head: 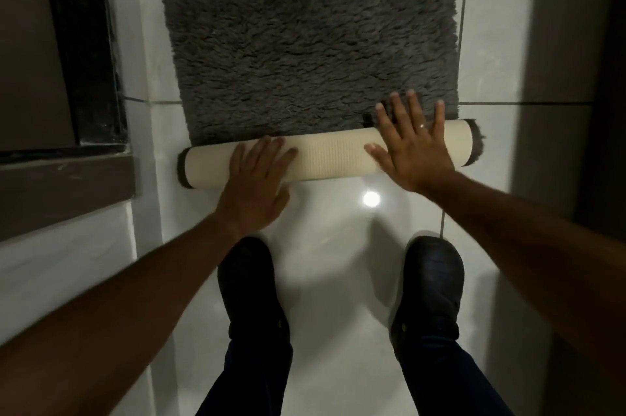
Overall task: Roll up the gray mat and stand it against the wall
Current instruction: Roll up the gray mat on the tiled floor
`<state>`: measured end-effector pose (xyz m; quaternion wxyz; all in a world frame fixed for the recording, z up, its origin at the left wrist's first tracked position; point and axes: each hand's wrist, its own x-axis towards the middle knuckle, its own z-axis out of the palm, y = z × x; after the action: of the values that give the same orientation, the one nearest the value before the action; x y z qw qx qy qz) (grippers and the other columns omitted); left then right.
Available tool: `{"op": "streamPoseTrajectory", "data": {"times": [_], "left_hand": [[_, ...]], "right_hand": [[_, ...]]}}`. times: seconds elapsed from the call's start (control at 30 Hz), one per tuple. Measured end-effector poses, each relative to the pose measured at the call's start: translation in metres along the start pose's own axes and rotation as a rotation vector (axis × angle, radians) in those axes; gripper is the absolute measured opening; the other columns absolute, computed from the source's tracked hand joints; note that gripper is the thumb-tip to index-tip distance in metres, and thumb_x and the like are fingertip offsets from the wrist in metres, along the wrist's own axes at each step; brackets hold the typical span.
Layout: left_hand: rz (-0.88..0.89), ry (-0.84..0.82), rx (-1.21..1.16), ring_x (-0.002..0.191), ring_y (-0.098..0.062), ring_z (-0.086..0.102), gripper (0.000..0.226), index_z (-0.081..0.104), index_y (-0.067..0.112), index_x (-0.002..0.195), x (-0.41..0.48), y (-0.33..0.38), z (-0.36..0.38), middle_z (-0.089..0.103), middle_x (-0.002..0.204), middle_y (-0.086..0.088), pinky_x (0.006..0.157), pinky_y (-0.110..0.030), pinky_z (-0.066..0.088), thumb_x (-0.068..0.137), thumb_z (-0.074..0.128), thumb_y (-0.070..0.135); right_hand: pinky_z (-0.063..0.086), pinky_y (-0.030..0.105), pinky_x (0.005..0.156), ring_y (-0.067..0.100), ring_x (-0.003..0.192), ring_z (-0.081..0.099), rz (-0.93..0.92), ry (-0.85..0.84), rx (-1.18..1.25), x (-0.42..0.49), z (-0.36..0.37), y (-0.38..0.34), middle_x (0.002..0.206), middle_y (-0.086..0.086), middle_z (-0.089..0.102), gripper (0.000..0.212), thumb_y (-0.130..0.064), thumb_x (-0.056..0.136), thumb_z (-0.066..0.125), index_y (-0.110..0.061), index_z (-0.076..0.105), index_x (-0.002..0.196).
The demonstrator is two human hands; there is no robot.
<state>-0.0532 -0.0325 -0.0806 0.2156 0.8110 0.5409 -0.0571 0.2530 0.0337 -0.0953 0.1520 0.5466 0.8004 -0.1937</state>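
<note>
A shaggy gray mat lies on the white tiled floor, its near end wound into a roll that shows the cream ribbed backing, with gray pile poking out at both ends. My left hand lies flat on the roll's left half, fingers together and pointing away from me. My right hand presses on the roll's right half with fingers spread, the fingertips reaching onto the flat pile. A ring shows on one finger. Neither hand grips the mat.
My two dark shoes stand on the floor just behind the roll. A dark door frame and brown ledge run along the left. A wall rises on the right. A light reflection glares on the tile.
</note>
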Motion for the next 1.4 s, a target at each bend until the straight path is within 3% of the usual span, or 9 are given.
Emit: {"op": "streamPoseTrajectory", "data": {"times": [0.17,0.3,0.4,0.6,0.8,0.9,1.0,1.2,1.4], "left_hand": [[-0.217,-0.152,0.202,0.147,-0.046,0.004,0.127,0.003,0.017,0.155,0.036,0.011,0.004,0.011,0.162,-0.020,0.109,-0.072,-0.008,0.062,0.064,0.079],[-0.231,-0.094,0.195,0.128,-0.040,0.039,0.105,0.027,0.023,0.148,0.065,-0.005,-0.006,0.044,0.141,-0.016,0.106,-0.076,0.020,0.063,0.081,0.053],[-0.213,-0.111,0.149,0.121,-0.037,0.045,0.090,0.036,0.025,0.144,0.063,-0.013,-0.010,0.050,0.135,-0.012,0.103,-0.069,0.027,0.068,0.079,0.048],[-0.089,-0.564,0.100,0.132,-0.038,0.036,0.095,0.024,0.031,0.145,0.043,-0.018,-0.012,0.041,0.144,-0.008,0.110,-0.067,0.022,0.069,0.075,0.058],[-0.117,-0.632,-0.077,0.140,-0.033,0.024,0.107,0.012,0.033,0.151,0.050,-0.030,-0.016,0.027,0.156,-0.006,0.114,-0.060,0.015,0.070,0.077,0.056],[-0.028,-0.389,-0.133,0.147,-0.029,0.012,0.098,0.020,0.030,0.150,0.051,-0.036,-0.027,0.021,0.158,-0.007,0.116,-0.062,0.005,0.073,0.077,0.047],[0.156,0.009,-0.108,0.141,-0.032,0.031,0.065,0.045,0.020,0.136,0.030,-0.028,-0.026,0.044,0.144,-0.011,0.115,-0.060,0.015,0.077,0.066,0.038],[-0.007,-0.252,0.276,0.147,-0.039,0.011,0.129,0.006,0.017,0.155,0.061,-0.005,-0.022,0.017,0.161,-0.016,0.111,-0.073,0.001,0.059,0.061,0.083],[-0.010,-0.249,0.272,0.115,-0.036,0.051,0.093,0.036,0.027,0.140,0.099,-0.014,-0.035,0.055,0.130,-0.009,0.097,-0.062,0.038,0.061,0.080,0.051]], "right_hand": [[0.007,0.070,0.113,0.040,0.145,0.024,0.041,0.059,0.026,0.019,-0.017,0.009,0.155,0.018,0.033,0.088,-0.078,0.088,0.031,-0.016,0.030,0.149],[0.031,0.067,0.105,0.044,0.122,0.048,-0.049,-0.038,-0.078,0.027,-0.022,0.021,0.133,0.021,0.053,0.101,-0.081,0.065,0.063,-0.015,0.038,0.137],[0.039,0.062,0.099,0.042,0.113,0.055,-0.097,-0.111,-0.054,0.027,-0.026,0.021,0.126,0.019,0.059,0.091,-0.082,0.066,0.060,-0.019,0.042,0.129],[0.043,0.056,0.102,0.034,0.123,0.051,-0.043,-0.490,0.131,-0.029,-0.003,-0.008,0.142,0.010,0.052,0.097,-0.089,0.067,0.046,-0.027,0.037,0.141],[0.037,0.063,0.100,0.041,0.126,0.049,-0.133,-0.029,-0.013,-0.065,0.013,-0.029,0.138,0.018,0.053,0.067,-0.063,0.093,0.037,-0.014,0.050,0.137],[0.018,0.070,0.110,0.039,0.144,0.030,-0.049,-0.015,0.008,-0.055,0.012,-0.030,0.154,0.016,0.040,0.059,-0.050,0.101,0.028,-0.018,0.040,0.148],[0.005,0.071,0.113,0.037,0.150,0.012,0.069,-0.024,0.016,-0.028,0.001,-0.022,0.163,0.013,0.022,0.059,-0.052,0.101,0.018,-0.026,0.027,0.154],[0.008,0.068,0.115,0.033,0.149,0.017,0.199,0.100,0.147,0.002,-0.017,-0.019,0.162,0.011,0.022,0.078,-0.070,0.094,0.025,-0.018,0.029,0.152],[0.033,0.061,0.105,0.040,0.125,0.047,-0.012,-0.024,0.002,0.006,-0.016,-0.020,0.141,0.018,0.050,0.100,-0.080,0.073,0.056,-0.012,0.037,0.144]]}}
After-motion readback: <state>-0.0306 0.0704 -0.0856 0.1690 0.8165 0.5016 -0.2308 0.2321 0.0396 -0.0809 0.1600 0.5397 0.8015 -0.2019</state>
